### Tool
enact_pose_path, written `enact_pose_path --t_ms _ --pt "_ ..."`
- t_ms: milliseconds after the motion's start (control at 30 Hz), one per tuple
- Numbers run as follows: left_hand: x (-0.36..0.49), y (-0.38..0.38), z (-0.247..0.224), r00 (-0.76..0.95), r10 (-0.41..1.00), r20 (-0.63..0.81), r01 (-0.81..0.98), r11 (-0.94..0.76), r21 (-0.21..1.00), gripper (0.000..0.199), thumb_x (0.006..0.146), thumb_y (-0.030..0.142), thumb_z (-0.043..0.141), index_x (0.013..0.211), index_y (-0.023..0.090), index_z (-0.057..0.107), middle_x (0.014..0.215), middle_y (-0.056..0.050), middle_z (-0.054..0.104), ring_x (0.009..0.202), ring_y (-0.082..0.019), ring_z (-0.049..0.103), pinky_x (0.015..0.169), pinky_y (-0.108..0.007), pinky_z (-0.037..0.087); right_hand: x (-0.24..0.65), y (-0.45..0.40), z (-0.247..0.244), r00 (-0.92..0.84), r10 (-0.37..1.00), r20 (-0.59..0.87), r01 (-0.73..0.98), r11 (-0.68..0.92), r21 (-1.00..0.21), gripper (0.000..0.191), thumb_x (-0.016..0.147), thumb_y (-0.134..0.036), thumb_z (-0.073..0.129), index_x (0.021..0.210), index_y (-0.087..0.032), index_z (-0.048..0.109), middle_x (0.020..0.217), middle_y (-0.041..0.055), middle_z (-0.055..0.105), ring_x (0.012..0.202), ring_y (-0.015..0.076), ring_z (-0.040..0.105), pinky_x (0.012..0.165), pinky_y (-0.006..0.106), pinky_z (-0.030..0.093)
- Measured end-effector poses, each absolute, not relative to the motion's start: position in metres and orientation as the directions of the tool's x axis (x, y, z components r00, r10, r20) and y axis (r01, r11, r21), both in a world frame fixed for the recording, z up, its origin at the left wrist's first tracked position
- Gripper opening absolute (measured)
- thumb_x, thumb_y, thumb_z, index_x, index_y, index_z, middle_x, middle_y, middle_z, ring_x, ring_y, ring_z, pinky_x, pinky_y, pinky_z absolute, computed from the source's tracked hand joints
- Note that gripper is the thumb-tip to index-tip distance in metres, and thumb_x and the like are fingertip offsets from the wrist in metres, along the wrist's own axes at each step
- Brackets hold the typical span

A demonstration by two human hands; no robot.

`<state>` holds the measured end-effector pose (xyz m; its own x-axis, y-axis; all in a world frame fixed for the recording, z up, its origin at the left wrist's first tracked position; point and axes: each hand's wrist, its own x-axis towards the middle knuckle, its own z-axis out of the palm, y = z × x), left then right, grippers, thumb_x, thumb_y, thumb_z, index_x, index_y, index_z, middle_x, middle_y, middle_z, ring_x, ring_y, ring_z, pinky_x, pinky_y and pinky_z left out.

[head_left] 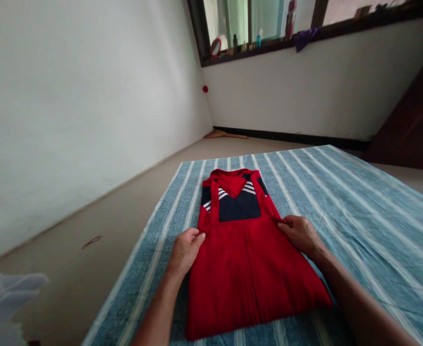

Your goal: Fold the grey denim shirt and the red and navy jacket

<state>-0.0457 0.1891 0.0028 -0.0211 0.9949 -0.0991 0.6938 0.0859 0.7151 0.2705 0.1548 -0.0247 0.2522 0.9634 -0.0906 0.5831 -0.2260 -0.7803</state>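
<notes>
A red jacket [226,269] with a navy panel and white stripes lies partly folded on the blue striped cloth [327,202]. Its lower part is turned up over the body, and the fold's edge crosses below the navy panel. At the left end of that edge, my left hand [186,250] pinches the fabric between thumb and fingers. My right hand [301,234] grips the opposite corner in the same way. The collar points away from me.
A white wall [89,96] runs along the left, beyond a strip of tiled floor [99,235]. Bottles and a small round mirror [216,47] stand on the window ledge. A whitish translucent bag-like thing [9,298] is at lower left. Dark red furniture [409,125] stands at right.
</notes>
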Motion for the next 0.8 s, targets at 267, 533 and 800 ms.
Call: enact_pose_path --t_ms 267,533,800 --pt "-0.02 0.167 0.037 0.244 0.932 0.269 0.915 -0.313 0.255 0.033 0.087 0.032 0.046 0.113 0.014 0.058 0.126 -0.015 0.058 0.119 -0.024 0.053 0.102 -0.036 0.041 0.271 0.155 -0.022 0.212 0.975 -0.072 0.595 -0.187 -0.782 0.034 0.075 -0.04 0.046 0.077 -0.016 0.07 0.065 0.0037 0.063 0.066 0.0191 0.057 0.058 0.028 0.035" --pt "0.012 0.151 0.019 0.522 0.837 -0.165 0.848 -0.489 0.207 0.069 0.091 0.062 0.034 0.144 0.019 0.032 0.153 -0.013 0.023 0.142 -0.029 0.016 0.111 -0.058 0.019 0.27 0.157 -0.014 0.214 0.968 -0.133 0.543 -0.231 -0.807 0.032 0.081 -0.037 0.044 0.082 -0.015 0.067 0.062 0.0018 0.06 0.057 0.0145 0.053 0.051 0.024 0.033" --pt "0.015 0.149 0.025 0.498 0.838 -0.223 0.865 -0.463 0.192 0.073 0.091 0.064 0.029 0.147 0.017 0.026 0.155 -0.012 0.015 0.143 -0.027 0.01 0.112 -0.057 0.015 0.27 0.151 -0.007 0.125 0.963 -0.239 0.518 -0.269 -0.812 0.03 0.075 -0.041 0.062 0.091 -0.016 0.063 0.064 -0.0011 0.061 0.056 0.0127 0.054 0.047 0.022 0.033"
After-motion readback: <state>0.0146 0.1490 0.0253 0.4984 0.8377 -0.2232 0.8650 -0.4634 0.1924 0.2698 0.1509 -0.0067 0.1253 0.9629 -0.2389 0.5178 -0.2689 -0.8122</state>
